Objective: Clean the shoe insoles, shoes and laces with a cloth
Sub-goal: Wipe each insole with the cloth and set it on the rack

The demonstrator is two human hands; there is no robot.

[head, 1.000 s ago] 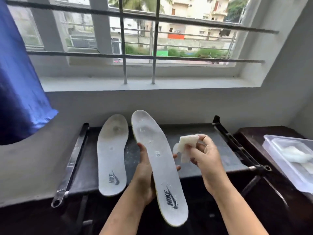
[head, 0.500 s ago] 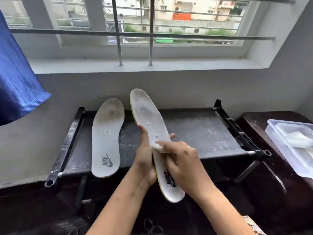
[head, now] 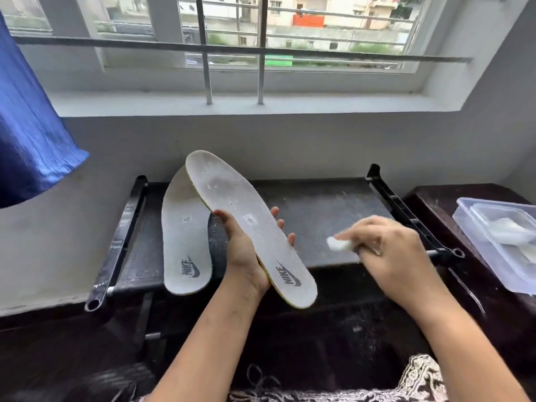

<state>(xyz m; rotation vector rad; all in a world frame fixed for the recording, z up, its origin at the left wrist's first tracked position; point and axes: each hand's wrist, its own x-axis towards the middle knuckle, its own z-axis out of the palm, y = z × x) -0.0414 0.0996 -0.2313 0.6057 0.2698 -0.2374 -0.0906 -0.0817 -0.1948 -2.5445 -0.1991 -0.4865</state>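
Observation:
My left hand [head: 245, 250] grips a white insole [head: 246, 221] from underneath, thumb on its left edge and fingertips showing past its right edge. The insole is tilted, toe up toward the wall, heel logo toward me. A second white insole [head: 185, 233] lies flat on the black rack top [head: 324, 210], partly behind the held one. My right hand [head: 388, 250] holds a small white cloth [head: 339, 244] in its fingers, off to the right of the held insole and not touching it. No shoes are clearly visible; dark laces [head: 261, 381] lie low at the bottom.
A clear plastic container [head: 499, 242] with white cloths stands on a dark table [head: 429, 195] at the right. A blue curtain [head: 26, 134] hangs at the left. The barred window and its sill run along the wall behind the rack.
My right hand has wiped across the held insole and swung away to the right with the cloth. My left hand has tilted the insole's toe leftward over the other insole.

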